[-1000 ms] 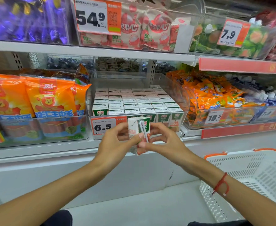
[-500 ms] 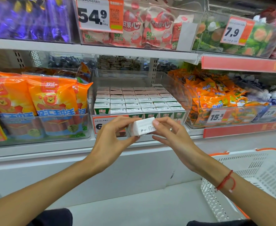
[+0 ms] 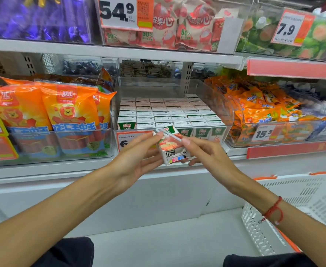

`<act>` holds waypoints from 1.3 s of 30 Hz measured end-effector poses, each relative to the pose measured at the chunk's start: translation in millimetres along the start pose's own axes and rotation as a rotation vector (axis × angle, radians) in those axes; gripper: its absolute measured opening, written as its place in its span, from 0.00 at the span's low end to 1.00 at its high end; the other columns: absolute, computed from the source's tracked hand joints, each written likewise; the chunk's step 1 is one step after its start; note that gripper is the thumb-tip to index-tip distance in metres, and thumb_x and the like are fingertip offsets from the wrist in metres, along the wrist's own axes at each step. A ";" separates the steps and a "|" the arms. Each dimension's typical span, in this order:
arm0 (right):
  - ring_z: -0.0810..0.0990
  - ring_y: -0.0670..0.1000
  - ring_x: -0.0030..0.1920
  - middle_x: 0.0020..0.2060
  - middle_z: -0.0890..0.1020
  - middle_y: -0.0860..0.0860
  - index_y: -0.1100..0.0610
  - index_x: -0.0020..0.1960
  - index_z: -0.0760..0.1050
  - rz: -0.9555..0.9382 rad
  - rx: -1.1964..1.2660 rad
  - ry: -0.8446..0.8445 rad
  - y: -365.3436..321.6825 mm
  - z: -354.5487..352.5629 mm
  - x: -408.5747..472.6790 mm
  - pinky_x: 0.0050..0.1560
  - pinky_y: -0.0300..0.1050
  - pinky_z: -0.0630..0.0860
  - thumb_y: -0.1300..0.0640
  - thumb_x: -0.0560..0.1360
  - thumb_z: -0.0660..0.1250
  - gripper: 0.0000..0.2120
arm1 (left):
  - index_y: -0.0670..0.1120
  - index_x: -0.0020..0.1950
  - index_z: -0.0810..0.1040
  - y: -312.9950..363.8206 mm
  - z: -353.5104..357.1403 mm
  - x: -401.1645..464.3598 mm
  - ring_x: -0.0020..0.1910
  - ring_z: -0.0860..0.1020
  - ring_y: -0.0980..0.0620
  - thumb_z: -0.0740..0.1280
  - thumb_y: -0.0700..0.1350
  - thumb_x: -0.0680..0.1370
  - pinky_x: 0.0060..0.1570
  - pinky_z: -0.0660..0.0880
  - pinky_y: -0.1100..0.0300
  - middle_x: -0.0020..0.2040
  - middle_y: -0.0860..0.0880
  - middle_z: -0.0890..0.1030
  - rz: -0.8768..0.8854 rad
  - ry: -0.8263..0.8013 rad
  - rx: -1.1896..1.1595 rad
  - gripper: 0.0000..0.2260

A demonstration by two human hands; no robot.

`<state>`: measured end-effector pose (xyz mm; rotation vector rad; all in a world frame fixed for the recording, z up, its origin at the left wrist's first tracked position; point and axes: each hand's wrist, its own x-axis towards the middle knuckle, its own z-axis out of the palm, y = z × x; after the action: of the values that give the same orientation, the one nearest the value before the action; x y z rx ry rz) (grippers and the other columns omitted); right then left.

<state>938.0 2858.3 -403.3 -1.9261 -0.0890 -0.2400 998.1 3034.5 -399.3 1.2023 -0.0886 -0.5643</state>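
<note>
Two hands hold one carton [image 3: 172, 149] in the air before the shelf [image 3: 158, 53]. Far left: orange 双汇 packs [image 3: 69, 112]; above, tag "54.9" [image 3: 119, 12]. Left hand [image 3: 137, 158]: fingers near straight, pinching carton's left edge. Carton tilted, apple picture, straw across its face, hiding part of the "6." tag [image 3: 127, 141]. Behind it: bin [image 3: 169, 116] of "100%" cartons. Right hand [image 3: 206, 153]: fingers curled round carton's right side. Right: tags "15.5" [image 3: 262, 132] and "7.9" [image 3: 287, 29]; white basket [image 3: 302, 199] low right.
</note>
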 end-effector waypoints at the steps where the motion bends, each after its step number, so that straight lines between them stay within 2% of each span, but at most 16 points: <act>1: 0.83 0.45 0.40 0.38 0.84 0.42 0.43 0.47 0.84 -0.001 0.001 0.054 -1.4 0.5 -0.3 0.41 0.37 0.77 0.32 0.66 0.64 0.20 | 0.48 0.62 0.77 0.5 -0.1 0.0 0.43 0.86 0.49 0.72 0.50 0.74 0.37 0.82 0.62 0.46 0.43 0.86 -0.056 0.012 -0.019 0.17; 2: 0.82 0.48 0.36 0.32 0.82 0.45 0.46 0.39 0.83 0.003 0.001 0.112 -1.6 0.9 0.5 0.37 0.37 0.75 0.31 0.65 0.65 0.20 | 0.47 0.61 0.77 0.6 -0.4 0.6 0.42 0.86 0.49 0.73 0.50 0.73 0.35 0.82 0.61 0.46 0.42 0.86 -0.114 0.022 -0.034 0.18; 4: 0.82 0.50 0.32 0.27 0.81 0.50 0.52 0.32 0.80 0.036 -0.003 0.179 0.4 2.0 3.1 0.32 0.35 0.73 0.30 0.63 0.66 0.24 | 0.46 0.61 0.78 0.9 -0.9 0.3 0.40 0.85 0.49 0.75 0.52 0.71 0.32 0.82 0.58 0.48 0.40 0.85 -0.209 0.042 -0.043 0.21; 7: 0.80 0.48 0.29 0.29 0.83 0.55 0.53 0.31 0.80 0.091 0.018 0.183 1.2 4.2 5.1 0.29 0.33 0.73 0.30 0.62 0.68 0.25 | 0.45 0.59 0.78 0.2 -1.5 0.7 0.37 0.85 0.50 0.75 0.53 0.70 0.31 0.82 0.56 0.49 0.39 0.85 -0.263 0.054 -0.024 0.22; 10: 0.82 0.48 0.30 0.30 0.84 0.54 0.53 0.34 0.82 0.129 0.030 0.159 1.5 4.1 5.8 0.30 0.34 0.74 0.32 0.62 0.68 0.24 | 0.46 0.56 0.77 -0.4 -2.9 1.4 0.37 0.85 0.50 0.74 0.53 0.71 0.34 0.83 0.55 0.48 0.40 0.85 -0.241 0.051 -0.011 0.18; 13: 0.85 0.51 0.39 0.40 0.86 0.52 0.53 0.46 0.83 0.182 0.158 0.045 2.6 1.9 6.2 0.38 0.38 0.79 0.36 0.65 0.69 0.21 | 0.51 0.57 0.75 -4.4 -2.9 2.1 0.43 0.85 0.50 0.72 0.52 0.74 0.39 0.83 0.57 0.49 0.44 0.86 -0.043 0.047 0.081 0.15; 16: 0.84 0.50 0.52 0.50 0.85 0.50 0.52 0.58 0.80 0.194 0.304 -0.064 4.3 1.8 4.5 0.53 0.42 0.81 0.45 0.68 0.70 0.21 | 0.61 0.58 0.72 -8.4 1.9 0.9 0.45 0.84 0.58 0.70 0.50 0.76 0.44 0.80 0.65 0.48 0.55 0.85 0.368 0.032 0.347 0.13; 18: 0.83 0.47 0.54 0.51 0.85 0.48 0.53 0.60 0.79 0.146 0.289 -0.041 5.2 4.4 3.7 0.57 0.43 0.79 0.47 0.69 0.71 0.21 | 0.65 0.57 0.72 -8.6 6.1 -1.3 0.47 0.82 0.64 0.70 0.49 0.76 0.40 0.78 0.71 0.50 0.58 0.83 0.513 0.020 0.425 0.15; 20: 0.83 0.46 0.54 0.51 0.85 0.46 0.51 0.60 0.79 0.094 0.211 0.032 5.5 7.7 4.7 0.57 0.42 0.77 0.46 0.69 0.71 0.21 | 0.64 0.58 0.73 -9.5 7.8 -1.0 0.49 0.81 0.66 0.69 0.47 0.77 0.38 0.76 0.73 0.52 0.60 0.81 0.553 0.041 0.393 0.15; 22: 0.82 0.46 0.50 0.48 0.84 0.45 0.48 0.56 0.79 -0.008 0.073 0.165 5.5 9.2 6.8 0.52 0.40 0.78 0.48 0.68 0.75 0.18 | 0.59 0.61 0.76 -9.4 7.8 1.5 0.50 0.82 0.62 0.67 0.48 0.79 0.39 0.78 0.70 0.50 0.62 0.82 0.517 0.071 0.349 0.12; 24: 0.80 0.47 0.49 0.48 0.81 0.46 0.49 0.55 0.79 -0.200 -0.189 0.300 8.4 7.8 9.4 0.47 0.40 0.77 0.55 0.68 0.77 0.17 | 0.58 0.58 0.78 -5.5 7.6 2.3 0.47 0.83 0.62 0.62 0.54 0.81 0.38 0.80 0.68 0.45 0.62 0.84 0.385 0.088 0.315 0.09; 28: 0.72 0.50 0.48 0.46 0.76 0.49 0.53 0.59 0.80 -0.532 -0.639 0.395 14.9 8.7 14.6 0.42 0.42 0.72 0.58 0.68 0.78 0.20 | 0.55 0.59 0.78 4.5 2.9 3.8 0.50 0.84 0.54 0.64 0.64 0.75 0.43 0.82 0.58 0.49 0.51 0.86 0.126 -0.037 0.238 0.18; 33: 0.71 0.51 0.51 0.50 0.79 0.52 0.55 0.59 0.80 -0.821 -0.808 0.352 15.5 19.5 34.4 0.45 0.42 0.72 0.60 0.66 0.78 0.22 | 0.43 0.58 0.79 19.5 -7.6 8.5 0.48 0.85 0.47 0.72 0.50 0.75 0.46 0.82 0.57 0.52 0.42 0.84 0.050 0.069 0.056 0.15; 35: 0.72 0.52 0.56 0.55 0.78 0.52 0.54 0.63 0.76 -0.784 -0.779 0.324 17.6 24.7 46.7 0.50 0.45 0.75 0.56 0.67 0.77 0.25 | 0.44 0.63 0.77 28.1 -14.5 13.7 0.50 0.84 0.49 0.71 0.47 0.77 0.48 0.82 0.57 0.55 0.44 0.83 0.190 0.137 0.199 0.17; 37: 0.71 0.51 0.62 0.62 0.76 0.52 0.54 0.70 0.69 -0.605 -0.737 0.301 23.1 28.0 57.9 0.58 0.46 0.74 0.51 0.70 0.75 0.32 | 0.49 0.70 0.70 37.5 -24.6 17.4 0.52 0.81 0.55 0.71 0.46 0.76 0.49 0.81 0.55 0.56 0.53 0.80 0.469 0.281 0.499 0.23; 39: 0.69 0.51 0.67 0.67 0.73 0.51 0.54 0.74 0.62 -0.435 -0.781 0.244 32.7 26.4 66.8 0.66 0.47 0.68 0.45 0.74 0.71 0.34 | 0.54 0.71 0.66 45.6 -35.2 18.1 0.51 0.77 0.64 0.71 0.46 0.76 0.47 0.79 0.58 0.52 0.64 0.74 0.730 0.381 0.761 0.26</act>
<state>1012.3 2867.6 -428.3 -2.6144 -0.2846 -0.9053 1042.9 3067.4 -375.6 1.8578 -0.4244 0.3906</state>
